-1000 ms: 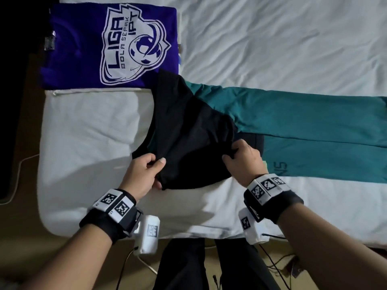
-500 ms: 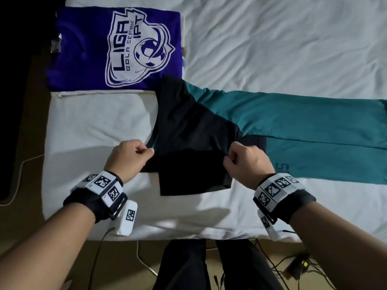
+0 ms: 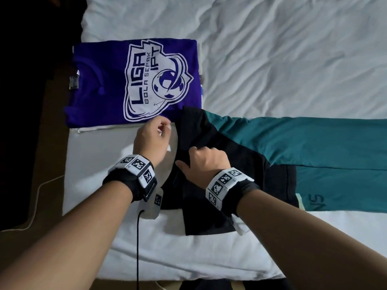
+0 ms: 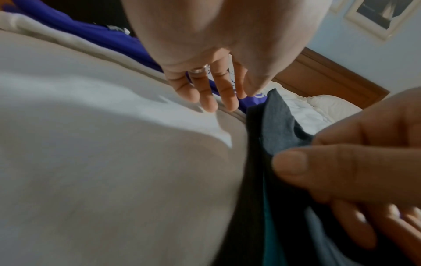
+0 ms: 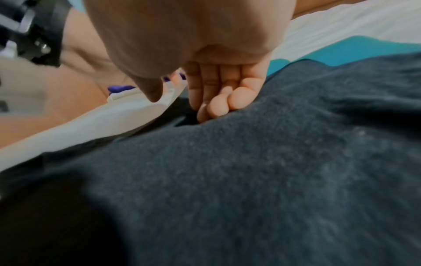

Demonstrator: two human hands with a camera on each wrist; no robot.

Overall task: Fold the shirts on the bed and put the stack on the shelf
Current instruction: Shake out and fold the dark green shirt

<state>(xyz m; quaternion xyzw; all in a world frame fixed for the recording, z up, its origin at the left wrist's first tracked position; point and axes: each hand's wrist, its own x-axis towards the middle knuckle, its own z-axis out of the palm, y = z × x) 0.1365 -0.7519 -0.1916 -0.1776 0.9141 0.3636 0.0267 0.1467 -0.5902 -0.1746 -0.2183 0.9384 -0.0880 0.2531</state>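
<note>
- head view: a folded purple shirt (image 3: 134, 82) lies on the white bed (image 3: 293, 55). its white crest reads "liga bola sepak ipt" around a football. this purple shirt is the landmark here.
- head view: a teal and black shirt (image 3: 314, 143) lies just right of the purple shirt and nearer the person. its black corner touches the purple shirt's near right corner. pale letters near the teal hem look like "ns", partly cut off.
- head view: the left hand (image 3: 154, 139) hovers just below the purple shirt's near edge, over the white sheet, beside the black cloth. its fingers look loosely curled and hold nothing.
- head view: the right hand (image 3: 206, 162) lies on the black part, below and right of the purple shirt. its fingers are bunched into a fold of the cloth. both wrists wear black bands with square code markers.
- left wrist view: the left hand's fingers (image 4: 206, 93) hang straight and relaxed above the white sheet, holding nothing, with a ring on one. purple shirt shows behind them. to the right, the right hand pinches dark cloth between thumb (image 4: 318, 165) and fingers. a wooden headboard (image 4: 323, 79) and a framed picture (image 4: 378, 16) lie beyond the purple shirt.
- right wrist view: the right hand's fingers (image 5: 218, 100) curl down against the dark cloth. a sliver of purple shirt shows left of them, teal to the right.
</note>
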